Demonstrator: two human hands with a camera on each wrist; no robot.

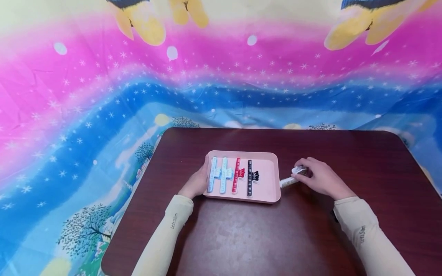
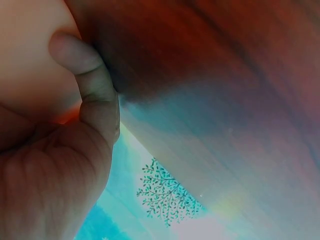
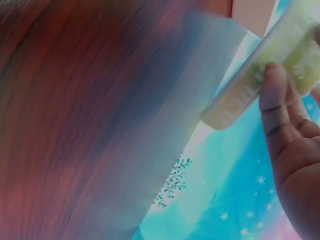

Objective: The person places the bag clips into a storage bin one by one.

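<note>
A pink tray (image 1: 228, 198) holds piano-key clips standing side by side: two light blue clips (image 1: 212, 174), (image 1: 224, 174), a red clip (image 1: 236, 175) and a black clip (image 1: 249, 178). At its left side, my left hand (image 1: 196, 183) grips the tray by the edge; the thumb (image 2: 95, 85) lies bent against it in the left wrist view. Just off the tray's right side, my right hand (image 1: 319, 177) pinches another piano-key clip (image 1: 288, 181) between thumb and fingers. That clip looks yellowish and blurred in the right wrist view, its long bar slanting.
The tray stands on a dark brown wooden table (image 1: 235, 237) with rounded corners. Behind and left of it hangs a colourful printed cloth (image 1: 103, 96) with snowflakes and trees.
</note>
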